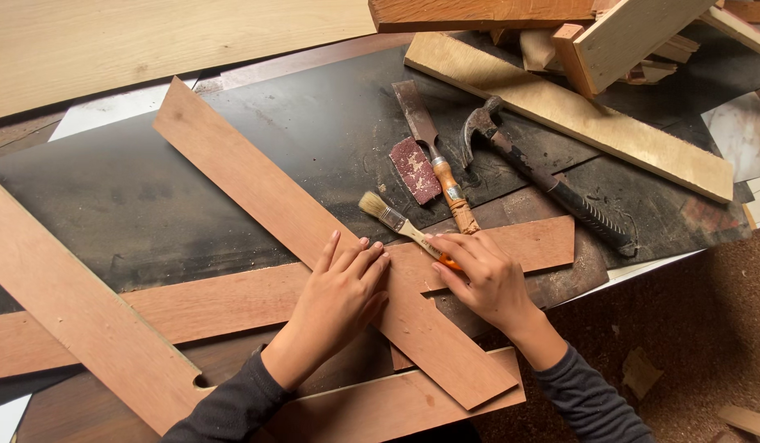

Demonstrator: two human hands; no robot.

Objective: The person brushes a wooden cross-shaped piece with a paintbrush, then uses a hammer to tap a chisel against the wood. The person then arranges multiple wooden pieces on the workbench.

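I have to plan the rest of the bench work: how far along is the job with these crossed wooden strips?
Done: the long reddish strip lies crossed over another strip. In hand: the left hand presses flat on the crossing while the right hand holds a paintbrush. Left: no glue or finish is visible; chisel and hammer lie aside.

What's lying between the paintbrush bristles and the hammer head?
In the head view, two things lie between the paintbrush and the hammer: a reddish scrap of sandpaper and a wooden-handled chisel, side by side on the dark benchtop.
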